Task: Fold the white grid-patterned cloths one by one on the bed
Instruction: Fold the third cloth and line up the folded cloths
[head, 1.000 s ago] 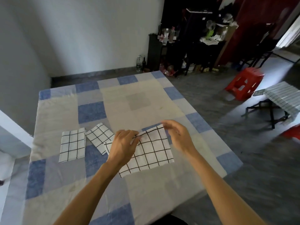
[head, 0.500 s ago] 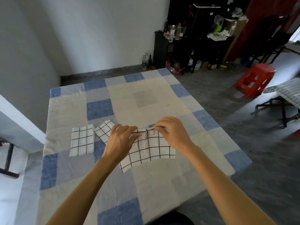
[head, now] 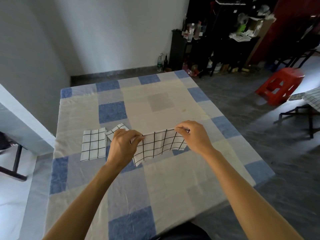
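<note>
L hand + R hand each pinch top edge of cloth, one corner apiece; my grip tight, cloth hangs over bed middle. Two folded cloths on bed, just left of L hand.

Grid cloths on bed: three.
- held cloth, one
- flat folded cloth, one
- half-hidden folded cloth, one, partly behind left hand

Fourth grid cloth, draped cloth, on one stand at right edge.
Hands: two, left hand and right hand.
Bed: one.
Red stool: one.
Floor bottles by wall: two, clear bottle and dark bottle.
Cabinet bottles: several, exact count unclear.
</note>
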Demonstrator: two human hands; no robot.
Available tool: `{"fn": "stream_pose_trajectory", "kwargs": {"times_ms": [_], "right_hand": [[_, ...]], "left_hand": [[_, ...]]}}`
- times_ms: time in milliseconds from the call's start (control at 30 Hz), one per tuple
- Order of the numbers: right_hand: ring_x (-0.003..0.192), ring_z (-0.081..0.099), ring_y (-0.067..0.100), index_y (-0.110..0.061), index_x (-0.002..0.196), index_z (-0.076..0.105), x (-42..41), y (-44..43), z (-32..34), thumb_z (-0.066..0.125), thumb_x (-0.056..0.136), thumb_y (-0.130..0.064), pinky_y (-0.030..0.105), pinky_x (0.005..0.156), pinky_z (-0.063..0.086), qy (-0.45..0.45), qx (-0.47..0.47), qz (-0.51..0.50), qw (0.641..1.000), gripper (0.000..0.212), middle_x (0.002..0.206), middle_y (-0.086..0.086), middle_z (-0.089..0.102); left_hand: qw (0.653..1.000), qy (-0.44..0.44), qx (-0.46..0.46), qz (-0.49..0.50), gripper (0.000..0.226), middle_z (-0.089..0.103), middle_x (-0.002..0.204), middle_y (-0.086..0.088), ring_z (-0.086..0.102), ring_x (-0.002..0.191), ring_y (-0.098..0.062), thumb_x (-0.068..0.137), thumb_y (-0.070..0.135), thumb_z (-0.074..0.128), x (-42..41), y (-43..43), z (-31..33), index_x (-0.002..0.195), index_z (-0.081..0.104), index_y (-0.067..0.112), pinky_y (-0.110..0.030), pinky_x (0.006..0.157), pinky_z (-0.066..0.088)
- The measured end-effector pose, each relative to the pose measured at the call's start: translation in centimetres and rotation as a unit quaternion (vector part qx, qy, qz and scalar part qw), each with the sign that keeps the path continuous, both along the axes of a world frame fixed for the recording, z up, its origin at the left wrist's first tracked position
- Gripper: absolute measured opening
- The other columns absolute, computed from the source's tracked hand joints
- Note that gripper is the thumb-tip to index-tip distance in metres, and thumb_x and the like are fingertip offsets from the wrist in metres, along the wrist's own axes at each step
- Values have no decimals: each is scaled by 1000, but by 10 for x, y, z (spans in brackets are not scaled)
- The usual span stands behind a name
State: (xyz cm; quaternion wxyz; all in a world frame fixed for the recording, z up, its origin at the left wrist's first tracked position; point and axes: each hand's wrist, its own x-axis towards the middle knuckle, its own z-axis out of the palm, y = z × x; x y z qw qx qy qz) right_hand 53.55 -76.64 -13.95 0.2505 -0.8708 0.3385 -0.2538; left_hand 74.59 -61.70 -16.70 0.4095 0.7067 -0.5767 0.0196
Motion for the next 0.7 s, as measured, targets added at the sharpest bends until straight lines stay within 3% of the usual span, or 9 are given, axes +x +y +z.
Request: {"fn": "stream_pose_trajectory", "kwargs": {"times_ms": [100,233,333,467,700], "right_hand": [[80,62,8,-15,91,73,1,0,0,63,91,-21,16,73,47,6,5,-1,1000,11,86,-5,71],[80,63,9,-18,92,74,6,-1,1,63,91,-21,27,77,53,18,-13,14,1000,11,88,-6,72],[76,64,12,-20,91,74,14,2,2,64,90,-27,36,75,53,35,-47,41,997,12,85,-6,72],[72,61,12,-25,89,73,19,3,5,62,89,-37,39,73,50,56,-75,59,994,16,80,-10,70],[75,63,11,-25,84,74,2,-7,7,69,85,-31,41,80,48,57,-85,31,994,7,81,-10,71]], "left_hand": [[999,16,32,3,22,70,81,4,63,74,-15,82,36,67,3,-2,-2,89,70,15,-41,78,51],[997,-32,68,-7,32,71,93,-1,64,87,-22,86,41,64,-8,-13,4,106,67,16,-37,88,44],[994,-77,68,-33,32,72,90,-1,64,80,-23,88,41,57,-25,-30,9,103,69,15,-35,86,41],[992,-97,44,-60,15,69,76,1,60,65,-21,89,26,60,-38,-46,14,87,71,15,-38,80,44],[992,-97,53,-59,9,70,70,0,59,58,-22,84,20,69,-26,-44,13,78,73,14,-42,85,44]]}}
